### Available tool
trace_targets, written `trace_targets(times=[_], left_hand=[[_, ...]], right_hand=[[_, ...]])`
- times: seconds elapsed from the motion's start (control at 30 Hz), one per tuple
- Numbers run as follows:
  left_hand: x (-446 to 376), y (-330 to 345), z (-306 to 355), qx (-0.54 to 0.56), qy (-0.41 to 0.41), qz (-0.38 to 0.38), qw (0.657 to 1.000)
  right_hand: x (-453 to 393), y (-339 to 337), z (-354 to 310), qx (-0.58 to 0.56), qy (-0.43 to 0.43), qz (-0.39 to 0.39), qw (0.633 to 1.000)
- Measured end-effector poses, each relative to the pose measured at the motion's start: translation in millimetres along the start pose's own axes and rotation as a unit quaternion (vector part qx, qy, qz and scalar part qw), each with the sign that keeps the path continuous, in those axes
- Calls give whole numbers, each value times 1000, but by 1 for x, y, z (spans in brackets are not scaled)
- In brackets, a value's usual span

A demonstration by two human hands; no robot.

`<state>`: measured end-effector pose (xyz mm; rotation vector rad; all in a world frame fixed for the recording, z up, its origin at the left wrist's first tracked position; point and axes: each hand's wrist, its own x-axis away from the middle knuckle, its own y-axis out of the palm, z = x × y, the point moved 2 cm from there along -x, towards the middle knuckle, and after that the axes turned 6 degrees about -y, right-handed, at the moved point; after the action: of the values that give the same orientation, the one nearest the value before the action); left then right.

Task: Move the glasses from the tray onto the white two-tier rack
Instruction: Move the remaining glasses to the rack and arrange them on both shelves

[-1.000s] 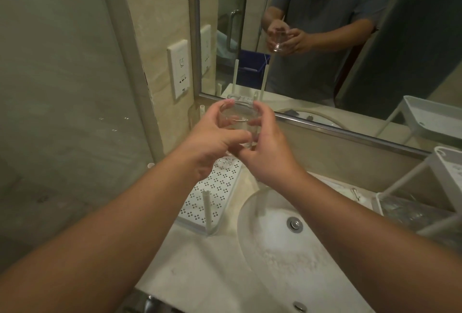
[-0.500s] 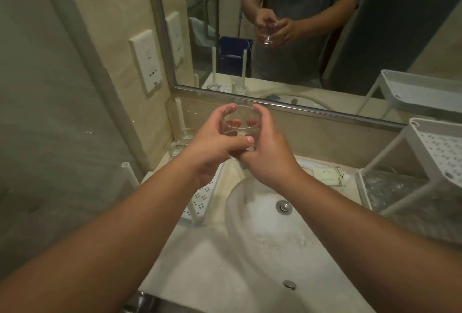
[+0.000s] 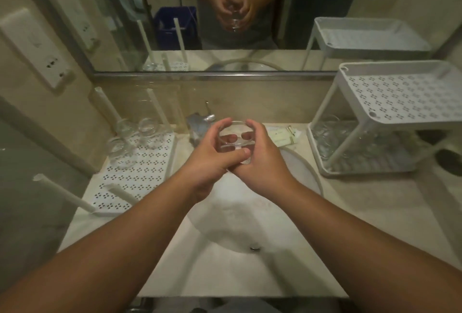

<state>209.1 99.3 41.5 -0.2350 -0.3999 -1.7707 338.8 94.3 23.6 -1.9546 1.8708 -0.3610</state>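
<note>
Both hands have drawn back from the mirror and now sit lower, over the pale oval sink basin (image 3: 252,225); the left hand (image 3: 207,155) and right hand (image 3: 262,160) are each curled round the same clear round drinking glass (image 3: 235,141), upright between them. It looks like the carry step: four more clear glasses (image 3: 135,137) wait on the white perforated tray (image 3: 140,175) at left, while the white two-tier rack (image 3: 390,117) stands well apart at right, its lower shelf apparently already holding glassware. Next comes a rightward swing and a gentle set-down. No writing is legible, even on the small paper sachets (image 3: 282,135)
</note>
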Motion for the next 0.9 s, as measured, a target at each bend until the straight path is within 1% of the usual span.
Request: trace_targets(times=[0.1, 0.27, 0.53, 0.67, 0.9], left_hand=[[-8, 30, -13, -19, -22, -23, 999], [-23, 86, -32, -42, -47, -66, 996], [-41, 172, -52, -67, -81, -133, 986], [-48, 209, -62, -72, -95, -157, 980], [-67, 252, -83, -40, -154, -151, 976]], right_hand=[[15, -22, 25, -9, 39, 13, 999], [37, -66, 62, 0, 75, 51, 996], [69, -138, 110, -32, 114, 92, 989], [81, -168, 132, -36, 126, 101, 986], [88, -204, 171, -66, 154, 88, 982]])
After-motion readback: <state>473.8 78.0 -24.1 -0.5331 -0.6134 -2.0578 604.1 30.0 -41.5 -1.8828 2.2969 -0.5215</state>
